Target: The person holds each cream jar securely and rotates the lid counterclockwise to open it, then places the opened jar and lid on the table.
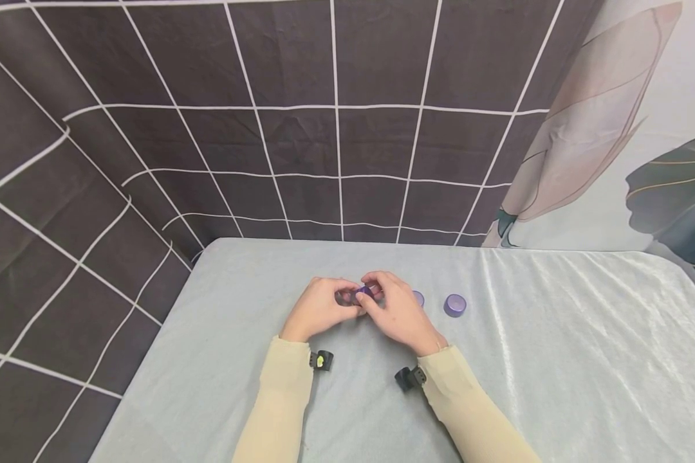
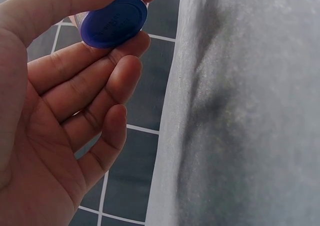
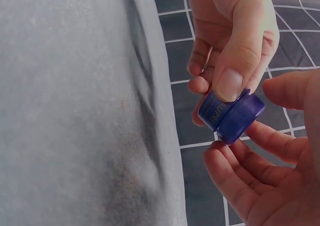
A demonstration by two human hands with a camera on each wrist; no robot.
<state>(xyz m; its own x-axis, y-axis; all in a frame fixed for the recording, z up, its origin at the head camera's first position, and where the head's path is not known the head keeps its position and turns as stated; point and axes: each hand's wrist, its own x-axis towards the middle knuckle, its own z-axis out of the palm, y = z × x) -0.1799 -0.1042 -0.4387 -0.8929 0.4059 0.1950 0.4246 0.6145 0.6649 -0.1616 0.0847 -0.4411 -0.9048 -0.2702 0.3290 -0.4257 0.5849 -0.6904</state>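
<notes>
Sleeves (image 1: 284, 399): pale, nearest.
Left hand (image 1: 315, 308): grasping; thumb and index finger pinch the lettered lower part of the purple jar (image 3: 243, 117). Judged the anchor; light, even pressure should serve.
Right hand (image 1: 403, 313): fingers bent round the jar's upper part, thumb contact uncertain. A balanced fingertip hold would probably give better control.
Jar: between both hands; printed base exposed in left wrist view. Seam visible; keeping both parts square, unforced, seems sound.
Half-hidden purple piece (image 1: 419, 298): just right of the right hand; knuckles could nudge it.
Outer purple piece (image 1: 455, 306): farther right, on the bench (image 1: 562, 360), apart from the hands.
Wall cloth (image 1: 376, 145): dark, white-gridded, far side.
</notes>
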